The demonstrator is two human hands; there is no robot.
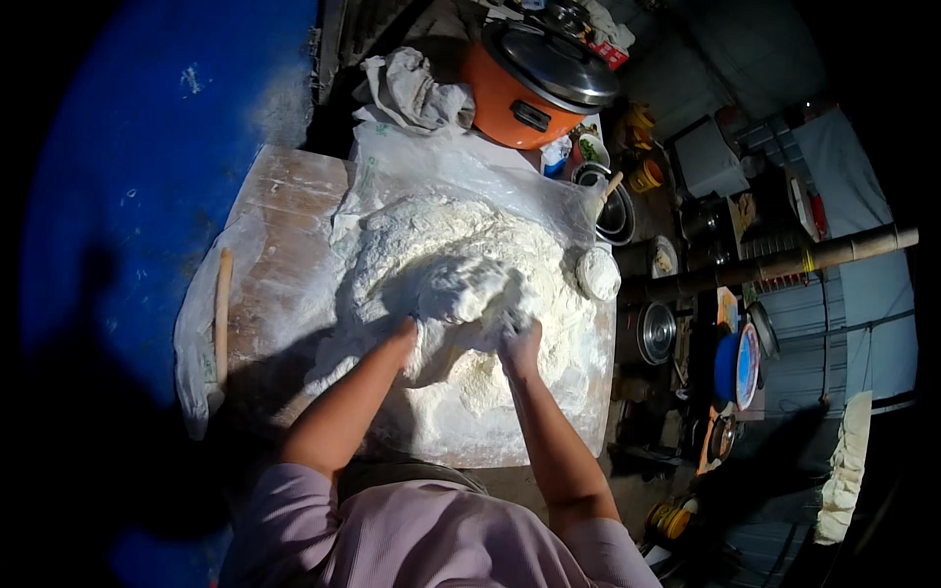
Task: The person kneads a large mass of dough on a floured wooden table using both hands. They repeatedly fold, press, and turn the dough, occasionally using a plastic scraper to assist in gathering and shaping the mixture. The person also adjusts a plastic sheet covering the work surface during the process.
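Note:
A large mound of flour [463, 220] covers the middle of a floured wooden board [283, 191]. Both hands are in it, coated white and partly buried. My left hand [413, 339] is at the near left side of a blurred, raised heap of flour or dough [459, 288]. On that heap's right side, my right hand [519, 334] is bent, its fingers blurred in the flour. Whether either hand grips anything cannot be made out. A small round bowl filled with flour [599, 274] stands at the mound's right edge.
A wooden rolling pin [223, 316] lies at the board's left edge beside a plastic bag [192, 353]. Clear plastic sheeting [470, 173] lies behind the flour. Beyond stand a large orange cooker [507, 103] and a crumpled cloth [415, 92]. A bamboo pole [845, 248] juts in at right.

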